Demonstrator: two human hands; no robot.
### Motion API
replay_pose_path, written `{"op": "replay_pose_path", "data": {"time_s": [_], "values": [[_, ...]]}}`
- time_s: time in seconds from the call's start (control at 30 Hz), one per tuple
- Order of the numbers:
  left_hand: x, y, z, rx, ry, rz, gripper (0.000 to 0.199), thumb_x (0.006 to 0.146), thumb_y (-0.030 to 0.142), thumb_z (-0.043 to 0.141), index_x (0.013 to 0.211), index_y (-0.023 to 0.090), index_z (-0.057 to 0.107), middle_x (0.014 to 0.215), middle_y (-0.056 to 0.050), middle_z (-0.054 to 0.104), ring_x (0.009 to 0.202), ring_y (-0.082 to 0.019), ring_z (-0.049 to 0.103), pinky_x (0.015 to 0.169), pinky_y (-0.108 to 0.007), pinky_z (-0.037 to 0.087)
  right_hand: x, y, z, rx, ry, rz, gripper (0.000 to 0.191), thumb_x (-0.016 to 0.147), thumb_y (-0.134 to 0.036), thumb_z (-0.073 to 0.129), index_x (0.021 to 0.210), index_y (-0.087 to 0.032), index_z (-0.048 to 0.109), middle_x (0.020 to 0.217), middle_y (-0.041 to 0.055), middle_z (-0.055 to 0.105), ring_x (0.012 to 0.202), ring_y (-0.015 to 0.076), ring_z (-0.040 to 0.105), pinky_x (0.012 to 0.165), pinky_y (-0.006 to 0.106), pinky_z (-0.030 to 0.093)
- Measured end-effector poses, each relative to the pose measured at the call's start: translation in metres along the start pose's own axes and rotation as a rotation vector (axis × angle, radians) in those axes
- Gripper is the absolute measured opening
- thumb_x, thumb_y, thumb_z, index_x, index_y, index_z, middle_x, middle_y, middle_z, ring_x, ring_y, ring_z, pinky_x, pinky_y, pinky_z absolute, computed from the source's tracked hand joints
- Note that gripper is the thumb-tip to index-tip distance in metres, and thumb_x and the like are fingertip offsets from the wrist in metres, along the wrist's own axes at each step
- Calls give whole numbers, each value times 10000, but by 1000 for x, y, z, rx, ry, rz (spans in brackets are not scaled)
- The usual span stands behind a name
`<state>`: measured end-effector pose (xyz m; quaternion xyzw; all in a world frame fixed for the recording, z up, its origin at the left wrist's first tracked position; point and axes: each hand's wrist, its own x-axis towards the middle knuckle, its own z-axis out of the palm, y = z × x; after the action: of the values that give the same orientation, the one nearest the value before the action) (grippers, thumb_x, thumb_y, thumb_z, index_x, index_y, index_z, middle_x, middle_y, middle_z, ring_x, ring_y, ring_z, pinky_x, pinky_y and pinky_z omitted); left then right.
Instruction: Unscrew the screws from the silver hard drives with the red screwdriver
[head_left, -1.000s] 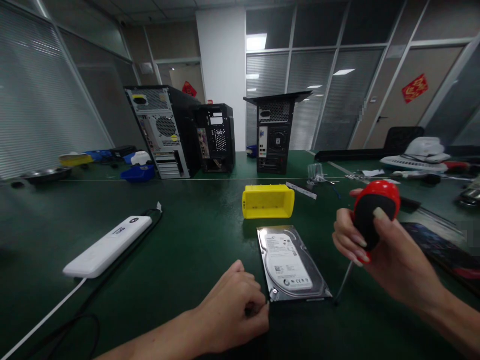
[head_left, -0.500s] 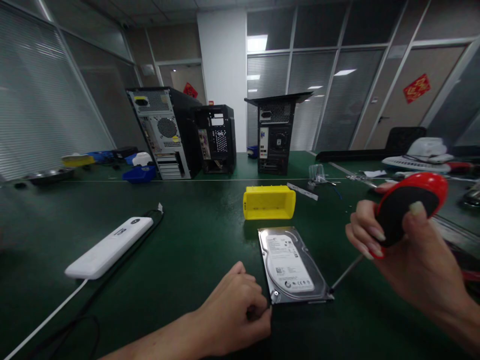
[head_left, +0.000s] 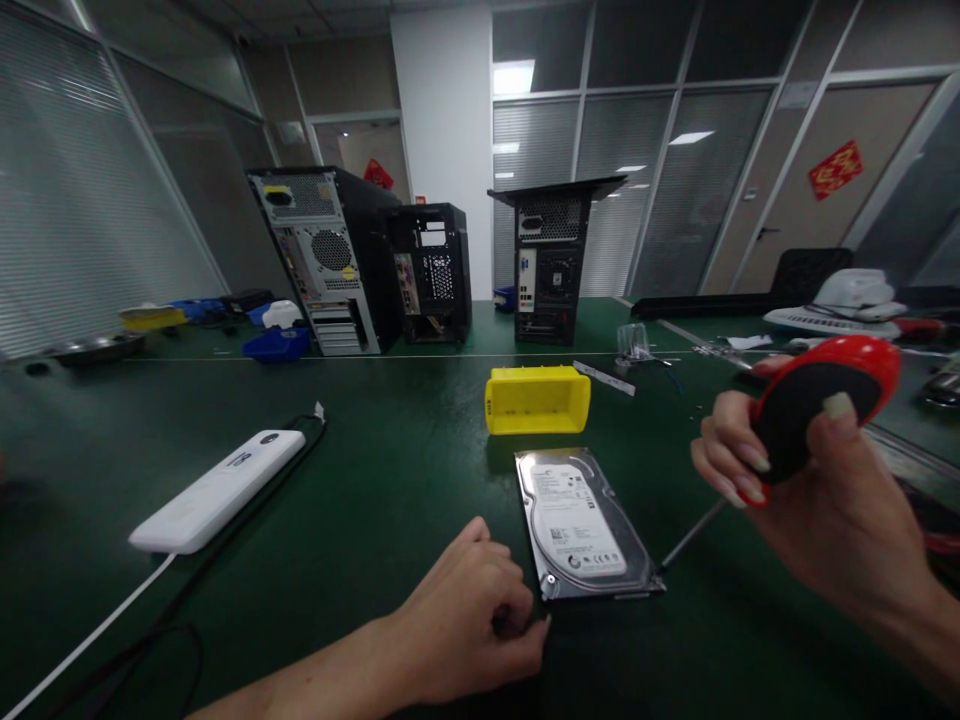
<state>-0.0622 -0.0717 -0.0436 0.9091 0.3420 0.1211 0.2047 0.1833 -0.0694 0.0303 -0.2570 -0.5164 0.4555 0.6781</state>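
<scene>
The right hand (head_left: 840, 510) grips a screwdriver (head_left: 795, 420) with a bulbous red and black handle and a thin metal shaft, its fingers wrapped around the grip and its thumb pressed on the black part. The shaft slants down toward the left, and its tip is at the near right corner of a flat, rectangular silver hard drive (head_left: 581, 525) with a white printed label; whether the tip actually touches the drive cannot be told. The drive lies label up on the dark green tabletop (head_left: 390, 470), between the two hands. The left hand (head_left: 476, 620) rests near the drive's near left corner, loosely curled with the fingers folded inward; whether its fingertips meet or pinch anything cannot be told. Just beyond the drive, an open yellow plastic bin (head_left: 537, 400) lies with its opening facing the camera, and a narrow, pale, flat strip (head_left: 604, 378) lies beside its right end. To the left, a long white power bank (head_left: 217, 492) with rounded ends lies diagonally, a white cable (head_left: 97, 635) running from its near end and a black cable (head_left: 225, 540) alongside it. Farther back stand a large silver and black computer tower (head_left: 330, 265), a smaller black computer case (head_left: 431, 275) and another black tower (head_left: 551, 265) with a flat panel on top. A blue plastic bin (head_left: 276, 345) sits in front of the large tower.
</scene>
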Motion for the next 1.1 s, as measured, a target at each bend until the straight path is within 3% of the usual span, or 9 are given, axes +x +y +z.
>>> {"op": "replay_pose_path", "data": {"time_s": [0.5,1.1], "values": [[-1,-1,-1,-10,-23,12,379,831,309,640,527,139,490,535,78,444,602,-88,452,742,-307,252,-3,0,0,22,-11,31,225,833,-422,612,996,-282,543,599,-42,430,448,92,365,422,226,340],[0,-1,-1,61,-17,42,383,876,264,595,538,142,462,541,67,483,598,-94,448,717,-302,257,-2,0,2,22,-22,6,168,851,-413,596,956,-293,543,600,-41,433,447,99,360,426,231,335]]}}
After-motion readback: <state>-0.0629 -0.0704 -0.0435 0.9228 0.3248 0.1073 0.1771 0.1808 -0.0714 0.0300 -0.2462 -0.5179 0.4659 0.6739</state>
